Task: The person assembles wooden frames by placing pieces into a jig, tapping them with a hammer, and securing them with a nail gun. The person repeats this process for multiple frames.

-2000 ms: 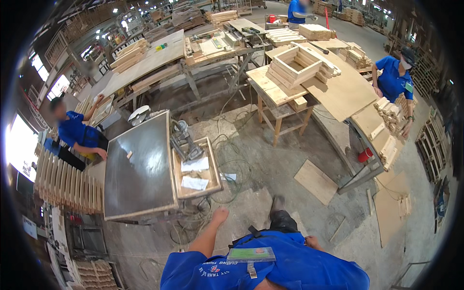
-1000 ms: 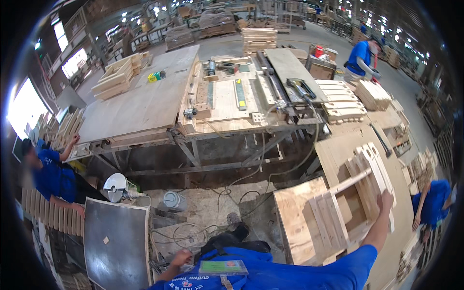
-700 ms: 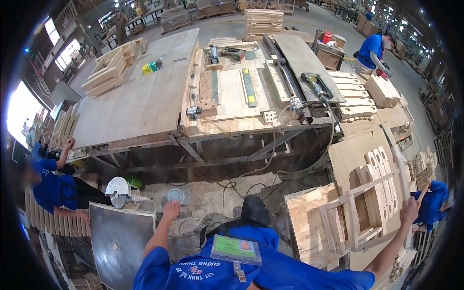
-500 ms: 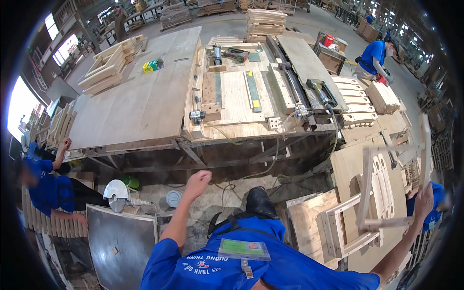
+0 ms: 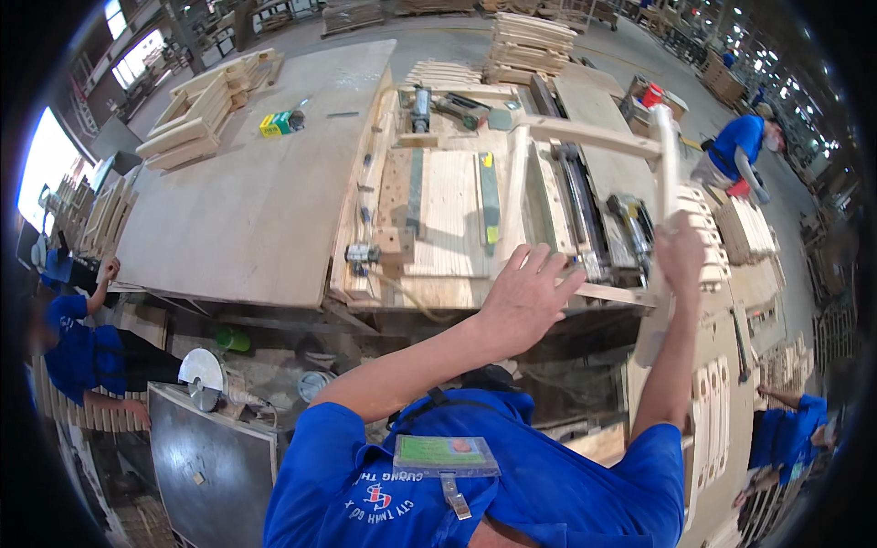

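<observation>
wooden frame [image 5: 585, 137] now raised over the workbench [image 5: 274, 201], right hand [image 5: 681, 256] clenched around its post, left hand [image 5: 525, 297] spread beneath

Broad bare plywood on the table [image 5: 247, 210], left of the wooden jig [image 5: 438, 219]: open passage there. Right of the jig, blocked by the raised wooden frame [image 5: 594, 137] and power tools [image 5: 630, 219]. Far beyond the jig, hemmed by stacked slats [image 5: 530, 41] and a nail gun [image 5: 420, 105].

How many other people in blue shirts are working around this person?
3: one crouching person in a blue shirt at the left edge, one at the upper right, one at the lower right. Others may be hidden.
</observation>
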`<action>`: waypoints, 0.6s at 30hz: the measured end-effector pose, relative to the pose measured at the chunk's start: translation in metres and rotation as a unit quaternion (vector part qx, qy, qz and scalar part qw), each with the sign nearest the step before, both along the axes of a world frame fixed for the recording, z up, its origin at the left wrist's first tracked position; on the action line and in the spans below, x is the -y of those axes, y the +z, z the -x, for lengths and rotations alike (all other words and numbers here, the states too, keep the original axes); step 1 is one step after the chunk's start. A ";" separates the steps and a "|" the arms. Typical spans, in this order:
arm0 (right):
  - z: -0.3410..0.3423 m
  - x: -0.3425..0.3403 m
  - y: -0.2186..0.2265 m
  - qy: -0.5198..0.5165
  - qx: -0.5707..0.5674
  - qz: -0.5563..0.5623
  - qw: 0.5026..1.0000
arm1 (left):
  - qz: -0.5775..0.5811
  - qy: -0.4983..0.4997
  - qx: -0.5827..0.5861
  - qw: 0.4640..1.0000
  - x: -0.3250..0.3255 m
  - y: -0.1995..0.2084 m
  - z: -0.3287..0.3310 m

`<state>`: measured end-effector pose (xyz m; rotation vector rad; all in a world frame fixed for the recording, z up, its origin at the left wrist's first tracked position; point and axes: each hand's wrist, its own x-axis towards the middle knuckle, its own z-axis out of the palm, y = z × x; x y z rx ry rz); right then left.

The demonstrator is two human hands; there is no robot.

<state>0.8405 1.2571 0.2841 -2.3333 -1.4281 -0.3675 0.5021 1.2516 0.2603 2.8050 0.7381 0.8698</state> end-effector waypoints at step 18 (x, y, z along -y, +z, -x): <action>0.117 -0.305 -0.213 0.140 -0.162 0.191 0.958 | 0.176 0.197 -0.189 0.946 -0.241 -0.200 0.035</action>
